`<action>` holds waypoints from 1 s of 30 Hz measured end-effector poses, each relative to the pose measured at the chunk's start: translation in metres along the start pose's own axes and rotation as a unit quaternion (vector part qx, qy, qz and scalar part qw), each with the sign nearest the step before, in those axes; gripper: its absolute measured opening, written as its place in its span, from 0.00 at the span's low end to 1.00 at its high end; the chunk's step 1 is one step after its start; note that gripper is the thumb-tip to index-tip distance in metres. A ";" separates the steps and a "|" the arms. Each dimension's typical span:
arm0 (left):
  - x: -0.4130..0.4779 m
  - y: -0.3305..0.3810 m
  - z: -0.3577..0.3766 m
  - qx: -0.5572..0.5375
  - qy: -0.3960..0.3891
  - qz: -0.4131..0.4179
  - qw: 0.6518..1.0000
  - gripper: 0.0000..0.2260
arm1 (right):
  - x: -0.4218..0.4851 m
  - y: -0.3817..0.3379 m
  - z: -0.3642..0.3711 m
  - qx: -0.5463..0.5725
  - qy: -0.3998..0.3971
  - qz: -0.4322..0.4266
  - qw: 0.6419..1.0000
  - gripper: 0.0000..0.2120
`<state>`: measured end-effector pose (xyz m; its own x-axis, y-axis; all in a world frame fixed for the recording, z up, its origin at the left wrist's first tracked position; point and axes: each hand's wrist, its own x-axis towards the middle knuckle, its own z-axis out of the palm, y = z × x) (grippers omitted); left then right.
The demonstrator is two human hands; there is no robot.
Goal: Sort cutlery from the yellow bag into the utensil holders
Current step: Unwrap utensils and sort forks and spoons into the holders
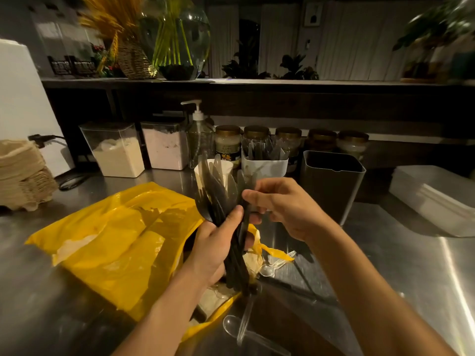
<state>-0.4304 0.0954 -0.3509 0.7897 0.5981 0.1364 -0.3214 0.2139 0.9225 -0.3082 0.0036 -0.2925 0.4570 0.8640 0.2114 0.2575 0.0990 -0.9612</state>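
At nine o'clock a stack of brown paper trays [24,176] sits at the counter's edge, well clear of the work, with two clear containers of powder [119,150] behind it toward eleven. The yellow bag [115,242] lies slumped and open on the steel counter [385,265] at eight o'clock, its mouth turned toward the person, likely so cutlery can be drawn out without lifting it. Just right of it, the left hand [218,242] is wrapped tight around a bundle of black cutlery [228,222], handles down and heads fanned upward, which seems meant to show each piece for picking. The right hand [282,206], at the centre, has its fingertips pinched on the top of one piece in the fan, apparently teasing it free; whether it is a knife or a spoon I cannot tell. Behind the bundle at twelve o'clock stand a white cup [226,168] holding some utensils, a white holder [264,163] packed with dark cutlery, and at one o'clock a grey holder [331,181] whose inside looks dark, contents unclear. A pump bottle [199,134] and lidded jars [290,136] crowd the back. Clear plastic spoons [244,327] lie loose at six o'clock, unsorted, and the raised bundle itself partly blocks the reach to the cup. A white tray [431,199] rests at three o'clock.
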 end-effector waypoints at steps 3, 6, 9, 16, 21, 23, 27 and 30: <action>0.001 0.001 -0.003 0.017 0.012 -0.009 1.000 0.16 | 0.001 0.005 -0.009 0.010 -0.009 0.010 1.000 0.08; 0.000 0.001 -0.003 0.019 0.011 -0.009 1.000 0.11 | 0.002 0.007 -0.014 0.050 -0.012 0.009 0.999 0.15; 0.000 0.000 -0.001 0.045 0.034 0.002 0.998 0.10 | 0.002 0.008 -0.009 0.108 -0.030 -0.007 0.994 0.13; 0.001 -0.005 0.000 0.054 0.062 -0.013 0.997 0.12 | 0.004 0.009 0.002 0.060 -0.022 0.020 0.998 0.08; 0.003 -0.005 -0.004 0.070 0.032 -0.008 0.997 0.11 | 0.001 -0.002 -0.020 0.028 0.017 0.014 0.999 0.06; 0.005 -0.006 -0.005 0.061 0.045 -0.003 0.997 0.10 | 0.001 -0.016 -0.032 0.019 0.040 0.012 0.999 0.07; 0.009 -0.006 -0.009 0.050 0.089 0.011 0.995 0.09 | 0.018 -0.059 -0.060 0.025 0.168 -0.063 0.983 0.05; 0.011 -0.009 -0.010 0.053 0.082 0.017 0.995 0.09 | 0.043 -0.082 -0.073 -0.039 0.261 -0.147 0.953 0.01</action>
<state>-0.4238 0.1081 -0.3612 0.6809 0.7230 0.1163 -0.2833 0.1136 0.9523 -0.2470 -0.0035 -0.1916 0.7117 0.4381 0.5491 0.4935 0.2445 -0.8347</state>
